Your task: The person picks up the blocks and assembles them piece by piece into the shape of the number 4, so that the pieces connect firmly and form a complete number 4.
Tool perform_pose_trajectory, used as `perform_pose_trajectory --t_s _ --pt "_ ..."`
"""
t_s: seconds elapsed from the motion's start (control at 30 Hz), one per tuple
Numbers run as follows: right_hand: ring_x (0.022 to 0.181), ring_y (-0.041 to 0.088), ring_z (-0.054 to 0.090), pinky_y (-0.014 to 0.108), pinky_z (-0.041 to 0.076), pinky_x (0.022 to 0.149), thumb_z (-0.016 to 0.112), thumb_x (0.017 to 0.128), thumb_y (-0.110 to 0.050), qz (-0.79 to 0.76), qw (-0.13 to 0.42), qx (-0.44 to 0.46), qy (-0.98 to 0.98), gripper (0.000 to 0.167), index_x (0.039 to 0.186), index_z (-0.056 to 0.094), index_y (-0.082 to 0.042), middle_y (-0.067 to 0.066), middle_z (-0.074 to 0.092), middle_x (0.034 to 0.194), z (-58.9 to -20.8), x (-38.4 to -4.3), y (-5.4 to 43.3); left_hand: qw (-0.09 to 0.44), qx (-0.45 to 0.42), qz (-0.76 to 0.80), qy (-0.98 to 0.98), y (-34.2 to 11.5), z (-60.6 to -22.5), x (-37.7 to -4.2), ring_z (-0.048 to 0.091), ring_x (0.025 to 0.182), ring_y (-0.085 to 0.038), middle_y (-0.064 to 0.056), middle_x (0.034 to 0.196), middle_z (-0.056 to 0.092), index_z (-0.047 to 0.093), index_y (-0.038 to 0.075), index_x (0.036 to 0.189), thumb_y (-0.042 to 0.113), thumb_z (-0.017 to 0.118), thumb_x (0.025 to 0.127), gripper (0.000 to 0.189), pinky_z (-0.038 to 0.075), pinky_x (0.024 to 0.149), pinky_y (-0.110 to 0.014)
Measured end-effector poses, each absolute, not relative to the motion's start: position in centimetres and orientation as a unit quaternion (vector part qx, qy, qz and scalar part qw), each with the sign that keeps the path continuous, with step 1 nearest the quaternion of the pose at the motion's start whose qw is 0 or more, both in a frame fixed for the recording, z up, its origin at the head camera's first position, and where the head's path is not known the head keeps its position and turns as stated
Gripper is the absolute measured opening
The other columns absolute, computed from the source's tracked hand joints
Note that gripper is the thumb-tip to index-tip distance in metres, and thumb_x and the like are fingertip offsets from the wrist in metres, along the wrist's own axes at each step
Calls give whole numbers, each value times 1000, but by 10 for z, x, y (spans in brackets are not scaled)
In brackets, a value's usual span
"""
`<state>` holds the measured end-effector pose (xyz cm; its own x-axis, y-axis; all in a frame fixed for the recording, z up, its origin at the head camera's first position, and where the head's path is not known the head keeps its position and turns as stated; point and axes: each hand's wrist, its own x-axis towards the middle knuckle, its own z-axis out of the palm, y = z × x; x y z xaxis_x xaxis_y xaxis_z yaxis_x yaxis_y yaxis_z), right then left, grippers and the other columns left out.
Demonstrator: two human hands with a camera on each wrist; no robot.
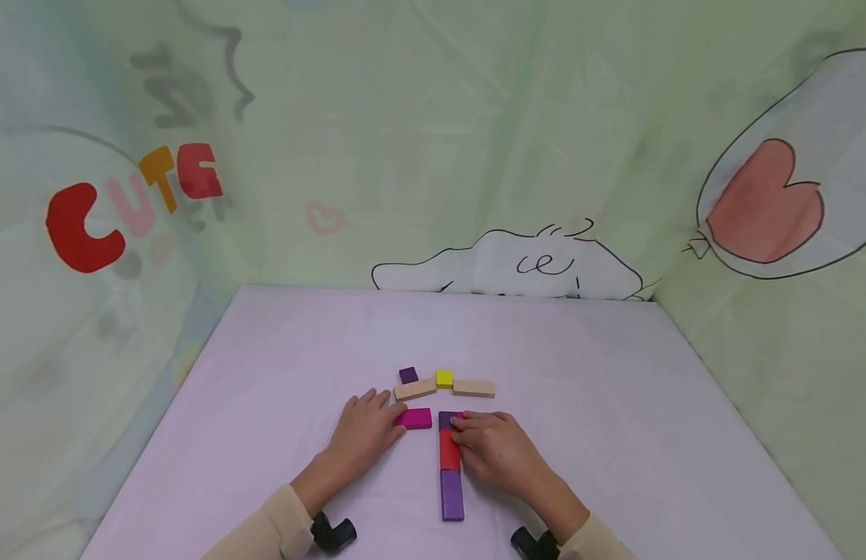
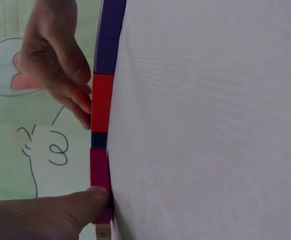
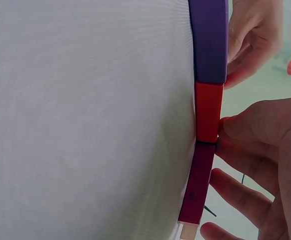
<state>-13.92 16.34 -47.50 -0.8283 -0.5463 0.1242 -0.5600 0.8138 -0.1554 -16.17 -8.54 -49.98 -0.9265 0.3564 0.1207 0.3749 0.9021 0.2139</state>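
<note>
My left hand pinches a magenta block at its left end; in the left wrist view the thumb lies against that block. To the right, a column of blocks runs toward me: a dark purple block, a red block and a longer purple block. My right hand is at the column's right side, its fingers stretched over a second magenta block and mostly hiding it from above. In the right wrist view the thumb tip is right at the red block's upper edge.
Behind the hands, two plain wooden blocks, one left and one right, flank a yellow cube. A small dark purple block sits behind the left one. Printed cloth walls surround the pale table.
</note>
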Motion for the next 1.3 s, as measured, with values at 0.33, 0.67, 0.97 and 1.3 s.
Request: perform_pose_trajectory --t_s 0.33,0.67,0.97,1.3 --pt "127 20 67 55 52 101 78 91 -25 97 36 289 -952 26 116 81 -20 -5 75 128 -479 -141 165 28 -200 -149 -968 -83 -494 -161 57 133 -44 -15 138 66 71 18 132 33 73 96 38 44 108 -67" --pt "127 20 67 53 53 101 78 91 -24 99 42 295 -949 26 116 81 -20 -5 75 128 -480 -141 165 15 -193 -136 -972 -79 -495 -164 55 135 -45 -17 142 64 72 21 131 33 74 96 38 42 110 -69" --pt "128 21 66 54 53 102 78 91 -24 98 43 292 -950 26 116 82 -20 -5 75 128 -477 -140 164 29 -192 -116 -974 -76 -495 -162 56 134 -43 -17 143 63 72 23 131 34 74 95 38 43 109 -68" --pt "127 22 66 53 53 100 78 90 -22 96 41 294 -950 25 115 82 -19 -3 75 128 -476 -139 164 20 -178 -115 -977 -73 -491 -158 56 134 -41 -16 145 61 69 23 136 39 73 96 44 45 109 -64"
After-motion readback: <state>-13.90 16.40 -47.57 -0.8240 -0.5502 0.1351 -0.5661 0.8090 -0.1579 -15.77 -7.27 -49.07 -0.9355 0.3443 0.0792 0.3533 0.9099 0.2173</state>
